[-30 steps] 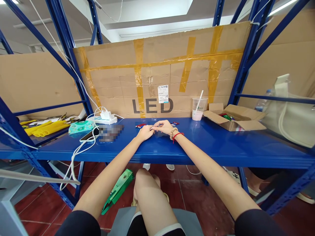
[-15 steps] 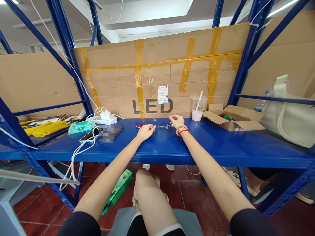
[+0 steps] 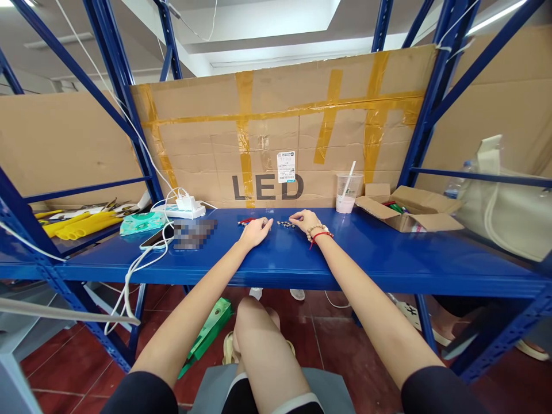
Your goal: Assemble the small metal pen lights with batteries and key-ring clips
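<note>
My left hand [image 3: 256,232] rests on the blue shelf top [image 3: 276,259] with its fingers curled closed. A small shiny bit shows by its fingertips, too small to name. Just beyond that hand lies a small bundle of red pieces [image 3: 246,221], partly hidden by it. My right hand [image 3: 305,221], with beads and a red cord at the wrist, pinches over the right end of a small group of metal-looking pieces [image 3: 285,224]. Whatever its fingertips hold is hidden. Those pieces lie between the two hands.
Behind stands a taped cardboard sheet [image 3: 207,149]. To the right are a plastic cup [image 3: 345,202] with a straw and an open cardboard box [image 3: 435,223]. On the left lie a white power strip [image 3: 185,210], a teal packet [image 3: 142,223], a phone [image 3: 155,238] and loose white cables [image 3: 127,287].
My right hand has shifted slightly left and down, so its fingertips are now at the small pieces. My left hand stays in nearly the same place.
</note>
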{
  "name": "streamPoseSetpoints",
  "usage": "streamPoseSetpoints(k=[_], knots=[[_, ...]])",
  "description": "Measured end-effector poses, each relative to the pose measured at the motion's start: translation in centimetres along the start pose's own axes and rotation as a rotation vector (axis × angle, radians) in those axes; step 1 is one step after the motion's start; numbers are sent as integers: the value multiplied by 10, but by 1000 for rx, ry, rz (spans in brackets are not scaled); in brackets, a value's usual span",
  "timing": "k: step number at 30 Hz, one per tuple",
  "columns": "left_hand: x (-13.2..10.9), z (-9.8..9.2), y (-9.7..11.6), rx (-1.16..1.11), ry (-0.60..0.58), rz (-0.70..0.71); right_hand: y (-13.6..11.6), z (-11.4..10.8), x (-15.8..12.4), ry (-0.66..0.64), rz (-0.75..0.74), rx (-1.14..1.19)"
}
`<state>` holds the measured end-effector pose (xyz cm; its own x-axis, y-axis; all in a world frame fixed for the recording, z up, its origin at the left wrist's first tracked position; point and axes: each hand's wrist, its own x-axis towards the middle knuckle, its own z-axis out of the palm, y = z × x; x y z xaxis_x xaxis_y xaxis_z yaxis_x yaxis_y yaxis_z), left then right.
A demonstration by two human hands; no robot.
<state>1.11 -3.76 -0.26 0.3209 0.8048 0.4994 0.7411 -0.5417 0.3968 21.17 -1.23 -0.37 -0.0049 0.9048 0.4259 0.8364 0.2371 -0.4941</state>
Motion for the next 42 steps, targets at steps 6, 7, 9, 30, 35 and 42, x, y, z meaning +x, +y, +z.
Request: streamPoseSetpoints(k=[6,7,9,30,35,42], knots=[[-3,-3,4,-73,-54,-5,-2,0,-2,-7,70,-18],[-3,-4,4,-78,-60,-6,-2,1,-1,17,84,-22],[-3,-4,4,-81,-71,-9,-1,2,0,49,113,-41],[-2,-2,2,-57,-88,-18,-8,1,-5,-67,152,-161],[-2,-1,2,-65,-96,-18,-7,2,-4,-24,204,-136],[-1,-1,2,-35,-82,-6,-12,0,-3,231,257,43]])
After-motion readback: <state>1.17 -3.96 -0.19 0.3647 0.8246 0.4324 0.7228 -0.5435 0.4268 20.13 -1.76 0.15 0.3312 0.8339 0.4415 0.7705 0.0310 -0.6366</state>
